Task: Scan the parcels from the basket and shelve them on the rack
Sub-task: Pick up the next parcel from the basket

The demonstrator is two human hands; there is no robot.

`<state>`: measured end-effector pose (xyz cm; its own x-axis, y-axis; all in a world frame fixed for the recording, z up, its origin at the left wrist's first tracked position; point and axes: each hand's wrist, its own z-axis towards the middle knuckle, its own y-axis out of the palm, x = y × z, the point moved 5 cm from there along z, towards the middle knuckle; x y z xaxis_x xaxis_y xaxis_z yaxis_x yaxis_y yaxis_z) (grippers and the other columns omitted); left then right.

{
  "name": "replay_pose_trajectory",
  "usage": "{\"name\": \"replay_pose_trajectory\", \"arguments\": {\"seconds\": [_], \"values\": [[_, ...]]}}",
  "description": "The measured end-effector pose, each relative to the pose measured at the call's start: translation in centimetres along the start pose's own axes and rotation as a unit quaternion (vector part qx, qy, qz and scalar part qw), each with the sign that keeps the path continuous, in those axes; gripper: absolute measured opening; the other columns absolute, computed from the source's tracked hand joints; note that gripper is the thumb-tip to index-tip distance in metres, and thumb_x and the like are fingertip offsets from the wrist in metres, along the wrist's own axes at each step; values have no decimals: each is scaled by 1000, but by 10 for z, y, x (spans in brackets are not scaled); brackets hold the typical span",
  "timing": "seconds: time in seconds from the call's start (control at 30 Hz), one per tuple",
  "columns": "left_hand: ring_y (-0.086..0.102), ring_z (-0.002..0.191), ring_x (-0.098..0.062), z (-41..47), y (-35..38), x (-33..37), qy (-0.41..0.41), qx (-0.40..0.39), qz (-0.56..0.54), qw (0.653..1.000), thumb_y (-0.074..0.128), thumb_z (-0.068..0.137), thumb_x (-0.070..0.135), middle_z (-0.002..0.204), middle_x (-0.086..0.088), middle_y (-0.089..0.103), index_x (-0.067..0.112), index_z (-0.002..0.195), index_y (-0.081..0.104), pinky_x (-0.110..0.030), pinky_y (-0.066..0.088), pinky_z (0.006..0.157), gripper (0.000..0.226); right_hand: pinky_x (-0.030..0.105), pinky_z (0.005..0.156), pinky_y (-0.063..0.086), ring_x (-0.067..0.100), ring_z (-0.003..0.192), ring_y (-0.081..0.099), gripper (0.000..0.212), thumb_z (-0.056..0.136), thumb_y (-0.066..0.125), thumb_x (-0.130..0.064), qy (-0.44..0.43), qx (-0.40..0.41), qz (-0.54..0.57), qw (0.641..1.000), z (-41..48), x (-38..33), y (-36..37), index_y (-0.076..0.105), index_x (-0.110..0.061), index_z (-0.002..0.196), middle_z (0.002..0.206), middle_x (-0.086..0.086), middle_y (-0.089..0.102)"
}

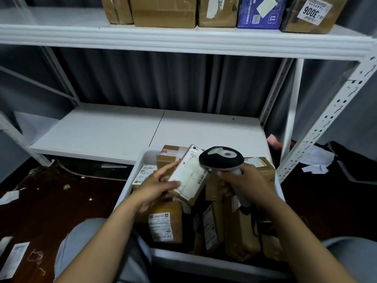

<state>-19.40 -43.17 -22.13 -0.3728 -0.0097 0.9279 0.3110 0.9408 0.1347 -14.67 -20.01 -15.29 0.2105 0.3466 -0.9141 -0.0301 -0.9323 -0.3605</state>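
Note:
My left hand [156, 185] grips a small cardboard parcel [188, 175] with a white label, held tilted above the white basket [204, 260]. My right hand [242, 181] holds a handheld barcode scanner [221, 158] by its white handle, its black head right beside the parcel's label. The basket sits on the floor between my knees and holds several brown parcels [165, 223] with labels. The white rack's lower shelf [114, 131] lies just beyond the basket.
The rack's upper shelf [183, 40] carries several cardboard boxes and a blue box [261, 13]. A perforated white upright [330, 117] stands at right. Paper scraps lie scattered on the dark floor [51, 201]. A scanner cable runs down into the basket.

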Motion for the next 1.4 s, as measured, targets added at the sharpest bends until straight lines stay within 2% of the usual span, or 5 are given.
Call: {"name": "replay_pose_trajectory", "arguments": {"seconds": [0.13, 0.27, 1.0, 1.27, 1.4], "values": [[67, 82, -16, 6, -28, 2, 5, 117, -38, 992, 68, 85, 2, 109, -9, 70, 24, 116, 65, -25, 53, 60, 38, 30, 51, 44, 12, 49, 53, 17, 86, 70, -28, -9, -11, -120, 993, -4, -1, -16, 62, -19, 75, 54, -3, 59], [67, 88, -19, 9, -41, -4, 8, 168, -62, 984, 68, 85, 4, 105, -6, 73, 22, 119, 65, -29, 50, 70, 38, 32, 52, 49, 14, 54, 57, 12, 85, 69, -29, -15, -18, -157, 987, -8, 0, -21, 63, -20, 80, 62, 0, 64], [69, 96, -19, 4, -40, -8, 22, 167, -50, 984, 67, 87, 6, 108, -5, 73, 23, 118, 66, -33, 53, 81, 36, 30, 51, 49, 17, 53, 59, 23, 86, 68, -29, -25, -3, -204, 979, -28, -19, -28, 63, -8, 79, 70, 13, 68], [69, 93, -16, -8, -37, 4, 16, 188, -94, 977, 66, 90, 16, 101, -2, 75, 25, 113, 66, -26, 54, 66, 25, 19, 43, 44, 10, 47, 56, 14, 85, 71, -23, -60, 13, -160, 985, -22, -38, -19, 59, -22, 77, 60, -2, 62], [69, 88, -20, -15, -53, 29, 19, 231, -153, 961, 64, 91, 28, 100, -5, 74, 22, 107, 68, -27, 55, 58, 17, 25, 49, 48, 12, 44, 57, 10, 85, 71, -23, -85, 13, -113, 990, -4, -71, -8, 64, -16, 82, 53, 1, 63]]}}
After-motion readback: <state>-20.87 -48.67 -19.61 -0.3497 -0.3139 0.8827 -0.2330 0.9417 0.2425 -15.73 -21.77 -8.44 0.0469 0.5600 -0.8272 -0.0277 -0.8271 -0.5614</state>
